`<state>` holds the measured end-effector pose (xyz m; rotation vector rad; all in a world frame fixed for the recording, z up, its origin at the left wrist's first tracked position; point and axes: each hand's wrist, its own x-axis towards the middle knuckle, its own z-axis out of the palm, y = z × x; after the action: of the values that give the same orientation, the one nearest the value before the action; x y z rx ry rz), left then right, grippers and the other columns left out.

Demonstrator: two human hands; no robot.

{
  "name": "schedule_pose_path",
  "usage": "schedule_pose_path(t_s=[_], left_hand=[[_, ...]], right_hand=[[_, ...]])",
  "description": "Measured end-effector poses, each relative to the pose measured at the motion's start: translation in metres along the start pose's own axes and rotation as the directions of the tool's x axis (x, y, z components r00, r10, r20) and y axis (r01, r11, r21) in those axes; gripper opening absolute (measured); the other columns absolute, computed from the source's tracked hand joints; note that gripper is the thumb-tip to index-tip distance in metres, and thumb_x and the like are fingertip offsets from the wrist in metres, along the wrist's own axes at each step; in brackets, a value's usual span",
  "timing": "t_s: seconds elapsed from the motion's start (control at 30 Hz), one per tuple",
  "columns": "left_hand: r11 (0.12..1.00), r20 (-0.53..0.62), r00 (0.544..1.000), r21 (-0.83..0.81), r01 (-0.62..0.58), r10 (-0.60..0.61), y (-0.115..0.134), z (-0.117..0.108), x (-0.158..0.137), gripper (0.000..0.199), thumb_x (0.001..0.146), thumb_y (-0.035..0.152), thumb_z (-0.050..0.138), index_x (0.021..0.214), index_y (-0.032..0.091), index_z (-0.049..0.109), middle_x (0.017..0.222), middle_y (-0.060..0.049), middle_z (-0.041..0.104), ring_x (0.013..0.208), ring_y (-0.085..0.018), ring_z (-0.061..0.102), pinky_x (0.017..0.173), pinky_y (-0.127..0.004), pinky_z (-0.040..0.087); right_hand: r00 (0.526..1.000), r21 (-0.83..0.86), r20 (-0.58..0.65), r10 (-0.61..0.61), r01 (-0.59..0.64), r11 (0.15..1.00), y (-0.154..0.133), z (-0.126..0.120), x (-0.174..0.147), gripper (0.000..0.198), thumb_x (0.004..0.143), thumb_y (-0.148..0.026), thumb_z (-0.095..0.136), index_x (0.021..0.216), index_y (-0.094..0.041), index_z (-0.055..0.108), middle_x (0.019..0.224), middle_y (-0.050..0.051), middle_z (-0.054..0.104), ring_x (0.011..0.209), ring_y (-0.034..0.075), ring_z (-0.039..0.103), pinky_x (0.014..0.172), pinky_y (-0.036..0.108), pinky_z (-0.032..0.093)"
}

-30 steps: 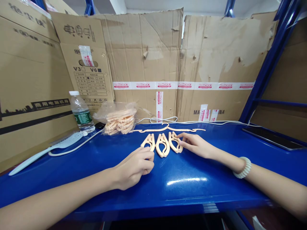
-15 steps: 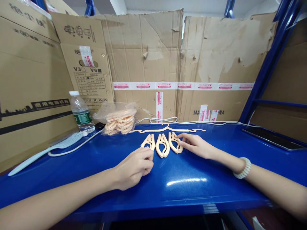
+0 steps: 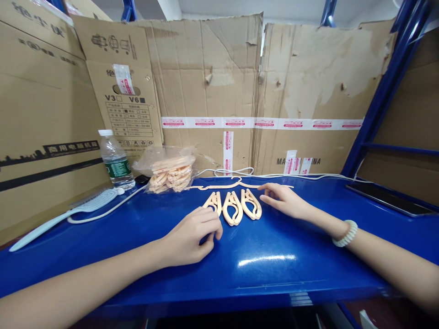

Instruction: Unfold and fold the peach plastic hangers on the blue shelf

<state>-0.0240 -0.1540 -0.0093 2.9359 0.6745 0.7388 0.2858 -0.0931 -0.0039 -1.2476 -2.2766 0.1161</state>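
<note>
Three folded peach plastic hangers lie side by side on the blue shelf (image 3: 267,256): left one (image 3: 214,202), middle one (image 3: 232,207), right one (image 3: 251,204). Behind them lies an unfolded peach hanger (image 3: 240,184), spread flat. My left hand (image 3: 192,237) rests just in front of the left folded hanger, fingers loosely curled, holding nothing. My right hand (image 3: 284,201) lies to the right of the folded hangers, fingers stretched out, index finger close to the unfolded hanger's right arm, gripping nothing.
A clear bag of folded hangers (image 3: 169,168) sits back left, beside a water bottle (image 3: 115,160). A white comb-like tool (image 3: 68,212) and a white cable (image 3: 226,172) lie on the shelf. A dark phone (image 3: 391,197) lies right. Cardboard walls (image 3: 212,87) surround the back.
My right hand has drawn off the right folded hanger and moved slightly right and back. My left hand's fingers have uncurled a little and shifted forward.
</note>
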Motion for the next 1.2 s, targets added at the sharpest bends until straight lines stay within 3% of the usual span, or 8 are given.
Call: schedule_pose_path(t_s=[0.17,0.37,0.47,0.6,0.7,0.8,1.03,1.2], left_hand=[[1.0,-0.084,0.996,0.002,-0.009,0.009,-0.003,0.003,-0.001,0.019,0.07,0.0,0.045,0.074,0.018,0.051,0.073,0.001,0.058,0.072,-0.014,0.05,0.072,-0.03,0.036],[0.999,-0.158,0.987,-0.036,-0.027,0.021,-0.005,0.005,0.003,0.02,0.065,0.0,0.045,0.069,0.018,0.054,0.068,0.002,0.061,0.067,-0.012,0.054,0.073,-0.029,0.039],[0.997,-0.178,0.984,-0.076,-0.031,0.017,-0.005,0.005,0.003,0.021,0.065,0.0,0.045,0.069,0.017,0.056,0.067,0.002,0.061,0.066,-0.012,0.055,0.07,-0.026,0.041],[0.992,-0.19,0.982,-0.118,-0.033,0.01,-0.004,0.004,0.002,0.023,0.065,-0.002,0.044,0.068,0.016,0.057,0.066,0.0,0.06,0.065,-0.011,0.053,0.061,-0.022,0.041],[0.995,-0.22,0.975,-0.093,-0.026,0.005,-0.003,0.003,0.001,0.023,0.065,-0.002,0.043,0.067,0.016,0.056,0.066,-0.001,0.057,0.063,-0.011,0.051,0.06,-0.022,0.04],[0.996,-0.233,0.972,-0.087,0.005,-0.025,-0.003,0.002,0.002,0.023,0.064,-0.002,0.043,0.069,0.016,0.057,0.068,-0.001,0.056,0.062,-0.011,0.05,0.058,-0.021,0.039],[0.978,-0.277,0.948,-0.179,0.112,-0.159,-0.003,0.0,0.0,0.022,0.064,-0.001,0.044,0.07,0.016,0.057,0.069,0.0,0.057,0.062,-0.01,0.05,0.057,-0.02,0.04],[0.886,-0.294,0.876,-0.385,0.258,-0.383,-0.008,-0.006,0.005,0.015,0.064,0.006,0.048,0.067,0.016,0.058,0.069,0.001,0.057,0.061,-0.011,0.052,0.059,-0.023,0.043]], right_hand=[[0.998,-0.166,-0.055,-0.025,0.016,0.986,0.033,-0.003,0.01,0.041,0.092,-0.041,0.046,0.116,-0.01,0.058,0.115,0.016,0.062,0.108,0.029,0.056,0.094,0.044,0.044],[0.99,-0.345,0.107,0.092,-0.05,0.937,0.063,0.005,0.016,0.06,0.094,-0.041,0.04,0.138,0.0,0.039,0.14,0.026,0.042,0.13,0.035,0.04,0.106,0.049,0.035],[0.982,-0.39,0.158,0.106,-0.037,0.92,0.067,0.005,0.016,0.053,0.095,-0.038,0.037,0.137,-0.006,0.042,0.135,0.023,0.048,0.125,0.034,0.046,0.1,0.049,0.039],[0.99,-0.413,0.129,0.051,0.007,0.911,0.066,0.0,0.017,0.034,0.093,-0.028,0.04,0.118,-0.017,0.059,0.108,0.015,0.062,0.103,0.029,0.057,0.081,0.038,0.048],[0.995,-0.347,0.092,0.026,0.008,0.938,0.064,-0.003,0.019,0.021,0.087,-0.023,0.046,0.094,-0.016,0.065,0.087,0.01,0.062,0.084,0.023,0.059,0.072,0.031,0.046],[0.998,-0.243,0.056,0.029,-0.015,0.97,0.061,-0.007,0.02,0.011,0.079,-0.02,0.051,0.08,-0.015,0.061,0.081,0.008,0.062,0.074,0.019,0.059,0.068,0.028,0.045],[0.995,0.053,0.01,0.104,-0.104,0.993,0.059,-0.044,0.01,0.017,0.075,-0.034,0.055,0.079,-0.018,0.055,0.068,0.003,0.063,0.062,0.017,0.059,0.059,0.028,0.046],[0.986,0.21,-0.11,0.125,-0.099,0.973,0.052,-0.069,0.001,0.028,0.074,-0.044,0.064,0.076,-0.018,0.055,0.067,0.003,0.061,0.063,0.016,0.059,0.061,0.029,0.047]])
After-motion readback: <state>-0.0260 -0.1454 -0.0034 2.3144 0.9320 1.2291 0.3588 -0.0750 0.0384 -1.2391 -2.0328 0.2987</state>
